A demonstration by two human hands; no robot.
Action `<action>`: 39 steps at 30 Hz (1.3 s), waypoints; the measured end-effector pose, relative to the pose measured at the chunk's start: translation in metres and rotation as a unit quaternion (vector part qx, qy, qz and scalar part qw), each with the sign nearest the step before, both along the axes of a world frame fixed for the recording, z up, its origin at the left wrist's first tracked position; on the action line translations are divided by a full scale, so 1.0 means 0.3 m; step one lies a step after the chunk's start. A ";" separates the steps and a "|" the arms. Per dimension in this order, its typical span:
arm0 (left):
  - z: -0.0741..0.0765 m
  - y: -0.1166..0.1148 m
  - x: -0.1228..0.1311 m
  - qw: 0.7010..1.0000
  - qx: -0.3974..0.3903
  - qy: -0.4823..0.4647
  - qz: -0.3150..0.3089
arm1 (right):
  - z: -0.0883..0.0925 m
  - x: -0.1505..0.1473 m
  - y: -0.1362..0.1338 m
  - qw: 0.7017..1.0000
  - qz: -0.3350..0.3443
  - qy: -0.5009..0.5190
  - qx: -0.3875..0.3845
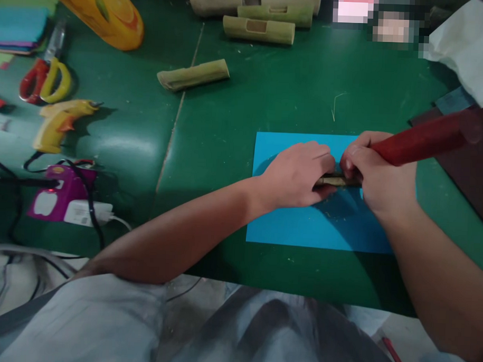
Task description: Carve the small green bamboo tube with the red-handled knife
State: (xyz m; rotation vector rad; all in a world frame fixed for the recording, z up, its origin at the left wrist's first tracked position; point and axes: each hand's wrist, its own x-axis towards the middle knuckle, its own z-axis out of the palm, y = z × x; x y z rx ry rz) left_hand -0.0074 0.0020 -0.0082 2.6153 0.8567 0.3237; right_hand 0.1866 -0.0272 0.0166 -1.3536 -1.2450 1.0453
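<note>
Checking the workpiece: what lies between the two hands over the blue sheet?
Head view: a short bamboo piece, pinched by the left hand and touched by the right hand, which grips a red-handled tool.

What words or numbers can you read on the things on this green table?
No words or numbers can be read here.
The orange packet shows only a fruit picture; any print is blurred.
The purple device has a white patch, too blurred to read.
The blue paper and red handle are plain.
</note>
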 end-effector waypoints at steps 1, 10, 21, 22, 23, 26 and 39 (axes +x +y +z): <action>0.002 -0.002 0.001 1.000 0.000 0.000 0.001 | -0.002 0.004 0.008 1.000 0.011 -0.007 0.003; -0.008 -0.019 0.031 0.999 0.001 0.030 0.024 | -0.012 -0.004 0.047 0.999 0.018 -0.021 -0.025; -0.051 0.024 0.021 0.999 -0.030 -0.007 0.044 | -0.008 -0.008 0.046 0.998 0.007 0.063 -0.030; -0.051 0.027 0.019 0.999 -0.026 -0.010 0.042 | -0.008 -0.005 0.043 0.998 -0.008 0.061 -0.019; -0.051 0.028 0.017 0.999 -0.020 -0.012 0.042 | -0.008 -0.003 0.040 0.998 -0.028 0.060 -0.009; -0.048 0.026 0.013 0.999 -0.005 -0.011 0.040 | -0.010 -0.004 0.043 0.998 -0.049 0.043 -0.005; -0.016 0.020 0.026 0.999 -0.029 0.025 0.037 | -0.027 -0.007 0.059 0.998 -0.042 0.041 -0.009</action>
